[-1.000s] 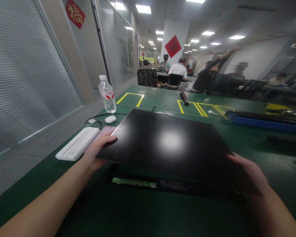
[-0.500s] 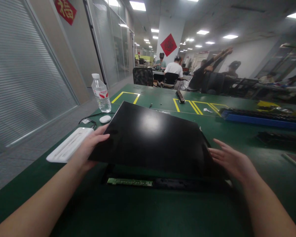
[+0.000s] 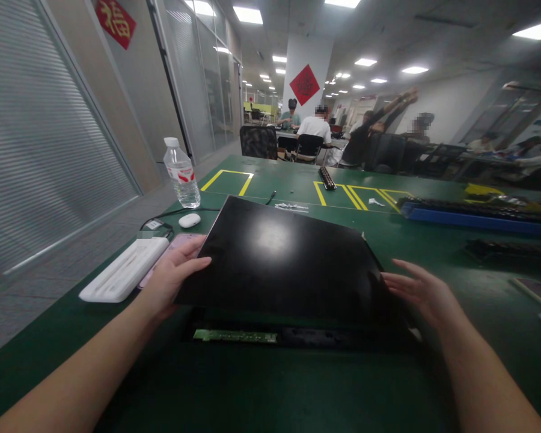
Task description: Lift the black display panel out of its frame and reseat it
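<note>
A large glossy black panel [image 3: 284,258] is held tilted above the green table [image 3: 297,391], its near edge raised. My left hand [image 3: 171,278] grips the panel's left edge, thumb on top. My right hand [image 3: 426,297] is at the panel's right edge with fingers stretched out flat against it. Under the panel's near edge lies a narrow green circuit strip [image 3: 234,335] joined to a dark strip that runs to the right.
A white flat case [image 3: 119,270], a pink phone [image 3: 174,245], a white mouse [image 3: 189,220] and a water bottle [image 3: 180,174] sit at the left. A blue tray [image 3: 473,218] lies far right. Several people sit at desks behind.
The panel's far edge was lifted, then sank lower again. My right hand let go of its near right corner and now lies open along the right edge.
</note>
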Demonstrator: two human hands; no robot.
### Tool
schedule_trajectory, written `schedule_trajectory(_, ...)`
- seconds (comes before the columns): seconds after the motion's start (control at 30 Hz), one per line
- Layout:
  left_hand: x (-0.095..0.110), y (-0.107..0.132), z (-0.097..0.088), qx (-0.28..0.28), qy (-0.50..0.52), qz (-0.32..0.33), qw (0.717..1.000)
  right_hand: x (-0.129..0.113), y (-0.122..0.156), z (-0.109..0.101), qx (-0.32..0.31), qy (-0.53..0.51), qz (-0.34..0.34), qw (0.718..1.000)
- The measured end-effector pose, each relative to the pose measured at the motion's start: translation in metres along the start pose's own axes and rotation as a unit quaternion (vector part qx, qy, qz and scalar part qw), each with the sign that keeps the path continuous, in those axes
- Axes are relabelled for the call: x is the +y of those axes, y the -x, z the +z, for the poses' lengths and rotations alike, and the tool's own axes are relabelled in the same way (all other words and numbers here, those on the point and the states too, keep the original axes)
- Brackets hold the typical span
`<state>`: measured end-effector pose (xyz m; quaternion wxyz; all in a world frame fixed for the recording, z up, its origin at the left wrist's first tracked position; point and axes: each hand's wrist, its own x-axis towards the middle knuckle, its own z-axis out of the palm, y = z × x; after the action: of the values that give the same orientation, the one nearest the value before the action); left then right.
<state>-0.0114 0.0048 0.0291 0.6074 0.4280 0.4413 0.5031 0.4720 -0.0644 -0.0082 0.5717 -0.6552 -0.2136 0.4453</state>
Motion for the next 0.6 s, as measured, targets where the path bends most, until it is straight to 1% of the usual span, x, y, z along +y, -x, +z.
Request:
schedule_trajectory(0.07, -0.002, -0.001, 0.000, -0.003, -0.002, 0.006, 1.000, 0.002, -0.006, -0.005, -0.007, 0.027, -0.001, 1.000)
schedule_trajectory(0.23, -0.004, -0.003, 0.002, 0.013, -0.014, 0.002, 1.000, 0.005, -0.011, -0.009, 0.020, 0.088, -0.023, 0.996)
schedule_trajectory(0.33, -0.007, -0.003, 0.002, 0.011, -0.021, 0.003, 1.000, 0.005, -0.007, -0.006, 0.033, 0.093, -0.036, 0.994)
schedule_trajectory(0.5, -0.014, -0.005, 0.002, 0.004, -0.035, -0.016, 0.999, 0.004, 0.003, 0.004, 0.079, 0.127, -0.064, 0.987)
schedule_trajectory(0.6, -0.015, -0.005, 0.003, 0.002, -0.036, -0.026, 0.999, 0.004, 0.003, 0.004, 0.081, 0.136, -0.074, 0.985)
